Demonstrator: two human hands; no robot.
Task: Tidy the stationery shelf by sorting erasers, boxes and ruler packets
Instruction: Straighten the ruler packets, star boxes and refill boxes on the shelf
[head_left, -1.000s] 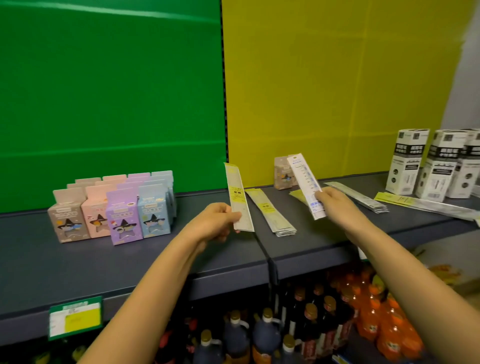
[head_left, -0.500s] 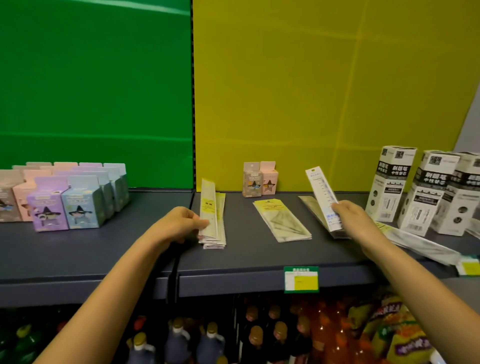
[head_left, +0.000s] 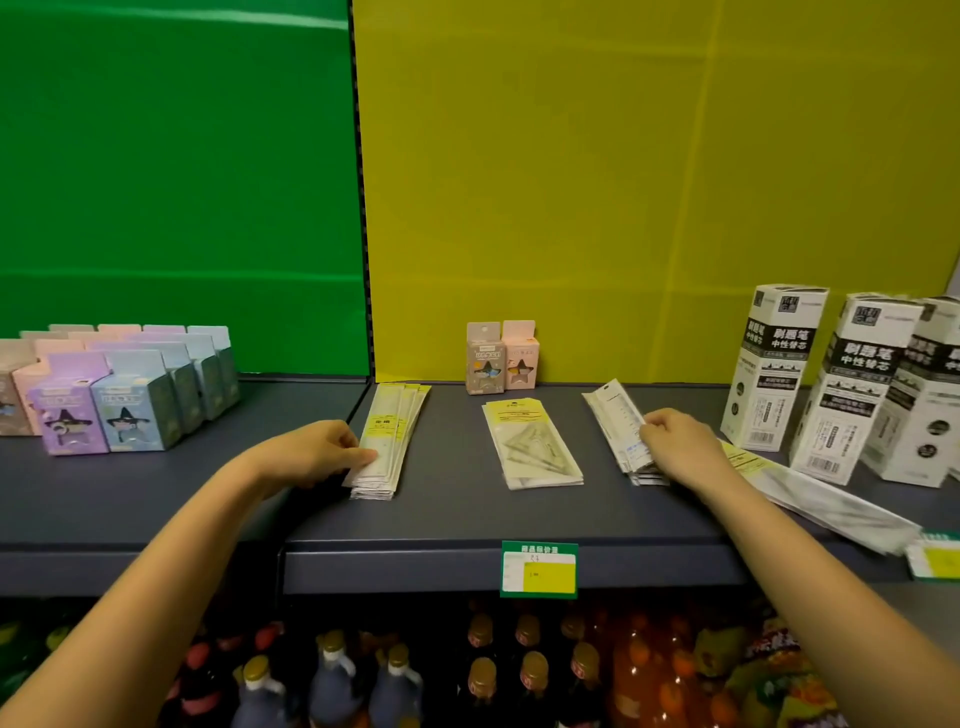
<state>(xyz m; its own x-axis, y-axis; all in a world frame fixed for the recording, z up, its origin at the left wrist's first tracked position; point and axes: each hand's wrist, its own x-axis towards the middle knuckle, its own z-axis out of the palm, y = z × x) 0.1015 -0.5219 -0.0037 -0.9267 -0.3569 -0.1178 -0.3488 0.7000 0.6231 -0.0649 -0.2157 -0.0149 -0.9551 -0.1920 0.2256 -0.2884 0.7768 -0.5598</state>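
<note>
My left hand (head_left: 322, 453) rests on the near end of a stack of yellow-labelled ruler packets (head_left: 392, 434), fingers pinching the top packet flat on the grey shelf (head_left: 452, 514). My right hand (head_left: 675, 441) presses a white ruler packet onto a second stack (head_left: 618, 428) to the right. Between them lies a pile of wider set-square packets (head_left: 530, 449). Two small eraser boxes (head_left: 501, 358) stand at the back against the yellow wall. Several pastel eraser boxes (head_left: 124, 395) stand in rows on the left.
Tall black-and-white refill boxes (head_left: 831, 384) stand at the right. Long ruler packets (head_left: 821, 499) lie slanted in front of them. A green and yellow price tag (head_left: 539, 569) hangs on the shelf edge. Drink bottles (head_left: 483, 670) fill the lower shelf.
Both hands came down: the left laid its yellow-labelled packet flat on the left stack, the right lowered the white packet onto the right stack. The view shifted right.
</note>
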